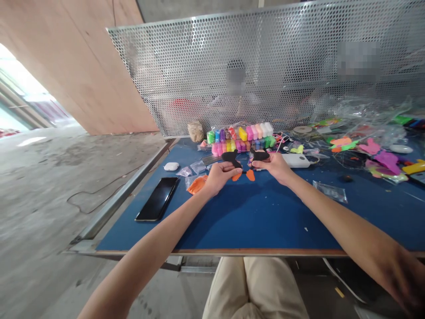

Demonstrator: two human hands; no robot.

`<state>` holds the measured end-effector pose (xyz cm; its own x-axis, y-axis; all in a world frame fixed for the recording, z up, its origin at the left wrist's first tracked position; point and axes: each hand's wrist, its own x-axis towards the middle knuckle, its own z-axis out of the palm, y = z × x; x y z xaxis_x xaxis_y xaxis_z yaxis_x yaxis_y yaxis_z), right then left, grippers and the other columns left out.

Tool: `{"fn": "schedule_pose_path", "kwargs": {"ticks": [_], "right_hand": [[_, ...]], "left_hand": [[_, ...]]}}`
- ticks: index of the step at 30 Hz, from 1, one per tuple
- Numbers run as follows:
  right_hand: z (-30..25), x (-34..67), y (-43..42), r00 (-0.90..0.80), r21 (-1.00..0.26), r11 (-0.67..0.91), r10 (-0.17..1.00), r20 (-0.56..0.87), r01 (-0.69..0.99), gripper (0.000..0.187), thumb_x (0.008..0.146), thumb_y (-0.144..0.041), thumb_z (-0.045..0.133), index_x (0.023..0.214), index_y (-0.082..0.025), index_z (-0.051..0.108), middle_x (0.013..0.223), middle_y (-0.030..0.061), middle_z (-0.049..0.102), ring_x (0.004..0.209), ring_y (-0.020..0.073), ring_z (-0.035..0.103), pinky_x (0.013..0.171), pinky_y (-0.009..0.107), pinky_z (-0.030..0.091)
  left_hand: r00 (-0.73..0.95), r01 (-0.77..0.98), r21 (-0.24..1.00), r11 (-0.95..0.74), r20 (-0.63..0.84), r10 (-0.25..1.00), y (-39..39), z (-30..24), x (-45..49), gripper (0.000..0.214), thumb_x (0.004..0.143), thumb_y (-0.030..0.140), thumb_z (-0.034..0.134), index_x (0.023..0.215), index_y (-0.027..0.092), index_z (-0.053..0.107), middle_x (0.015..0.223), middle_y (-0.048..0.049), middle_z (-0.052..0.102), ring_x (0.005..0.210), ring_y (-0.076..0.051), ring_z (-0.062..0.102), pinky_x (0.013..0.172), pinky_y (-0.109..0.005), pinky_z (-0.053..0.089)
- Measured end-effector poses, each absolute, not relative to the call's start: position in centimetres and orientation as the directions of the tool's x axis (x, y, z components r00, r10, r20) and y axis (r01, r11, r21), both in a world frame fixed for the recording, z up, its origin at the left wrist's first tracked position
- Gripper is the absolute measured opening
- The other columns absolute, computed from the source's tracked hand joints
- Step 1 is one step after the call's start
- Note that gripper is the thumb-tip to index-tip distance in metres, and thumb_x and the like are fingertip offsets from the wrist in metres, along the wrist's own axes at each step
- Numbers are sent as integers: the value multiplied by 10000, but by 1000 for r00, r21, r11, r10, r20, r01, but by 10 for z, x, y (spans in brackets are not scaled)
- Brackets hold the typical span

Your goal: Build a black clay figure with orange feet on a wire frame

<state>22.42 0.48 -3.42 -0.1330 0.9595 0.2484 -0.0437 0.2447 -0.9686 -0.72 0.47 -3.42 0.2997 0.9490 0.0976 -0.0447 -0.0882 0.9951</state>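
Left hand (221, 175): pinches a flat, matte black cut-out (229, 157).
Right hand (276, 166): grips the black twin (259, 155); both are held over the far middle of the worktop.
Worktop (252, 217): blue and scuffed, with bright clay sticks (242, 135) and a phone (157, 198).
Room: perforated metal screen (265, 66), concrete floor (49, 186).
Unclear: the exact outlines of the cut-outs.

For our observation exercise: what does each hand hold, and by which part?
The left hand pinches the left black shape by its lower end; the right hand pinches the right black shape likewise.
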Motion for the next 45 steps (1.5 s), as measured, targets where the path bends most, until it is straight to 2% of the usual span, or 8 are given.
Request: {"fn": "schedule_pose_path", "kwargs": {"ticks": [8, 15, 18, 21, 24, 31, 37, 45], "right_hand": [[-39, 223, 6, -223, -971, 227, 945, 238, -74, 453, 706, -429, 866, 1063, -187, 725, 1000, 93, 793, 1003, 273, 745, 888, 409, 595], [-42, 214, 2, -206, -976, 216, 957, 206, 29, 415, 714, -494, 845, 967, -174, 772, 979, 125, 798, 989, 316, 750, 923, 476, 589], [-39, 213, 1, -188, -961, 267, 950, 251, 65, 420, 718, -511, 834, 956, -172, 768, 996, 125, 798, 994, 318, 751, 960, 484, 570], [-38, 214, 1, -208, -948, 307, 936, 284, 88, 415, 743, -510, 811, 977, -171, 761, 1008, 118, 797, 1009, 317, 748, 977, 482, 559], [-37, 216, 0, -252, -943, 309, 929, 272, 123, 396, 748, -494, 812, 965, -167, 763, 992, 116, 799, 1013, 318, 745, 968, 477, 561], [-36, 219, 1, -116, -948, 286, 946, 302, -141, 487, 763, -459, 822, 1159, -206, 696, 1051, 93, 786, 881, 252, 762, 843, 439, 613], [-26, 215, -6, -30, -914, 404, 915, 403, 35, 378, 781, -492, 795, 1032, -212, 763, 880, 68, 786, 805, 255, 759, 790, 414, 631], [-19, 213, -13, -46, -861, 475, 879, 475, 183, 313, 786, -505, 780, 899, -213, 793, 851, 68, 785, 817, 258, 757, 769, 383, 624]], "left_hand": [[309, 34, 978, -207, 187, 933, 13, -44, -9, 355, 654, 425, 871, 772, 139, 698, 813, -38, 727, 762, -168, 656, 685, -256, 499], [289, 3, 979, -204, 194, 937, 11, -42, -7, 386, 667, 441, 872, 724, 141, 636, 777, -24, 708, 747, -153, 666, 653, -231, 497], [236, -40, 985, -166, 171, 957, 8, -41, -5, 423, 728, 516, 819, 860, 138, 685, 815, -41, 725, 756, -164, 691, 652, -243, 531], [195, -170, 974, -149, 182, 964, 8, -37, -4, 500, 798, 551, 755, 1087, 149, 686, 1039, -97, 749, 849, -204, 735, 722, -307, 594], [214, -252, 955, -158, 214, 953, 10, -32, -6, 496, 805, 500, 772, 1132, 140, 672, 1150, -137, 733, 900, -233, 752, 798, -370, 622], [246, -242, 959, -146, 206, 947, 12, -32, -9, 405, 801, 407, 798, 1055, 114, 679, 1127, -153, 746, 915, -239, 759, 847, -398, 629], [295, -162, 966, -204, 244, 924, 0, -22, -6, 403, 815, 398, 781, 1131, 166, 686, 1154, -126, 747, 1036, -283, 737, 807, -381, 630], [284, -5, 967, -254, 245, 927, -1, -16, -8, 392, 825, 465, 759, 1054, 147, 768, 1033, -109, 779, 974, -259, 750, 895, -394, 602]]}}
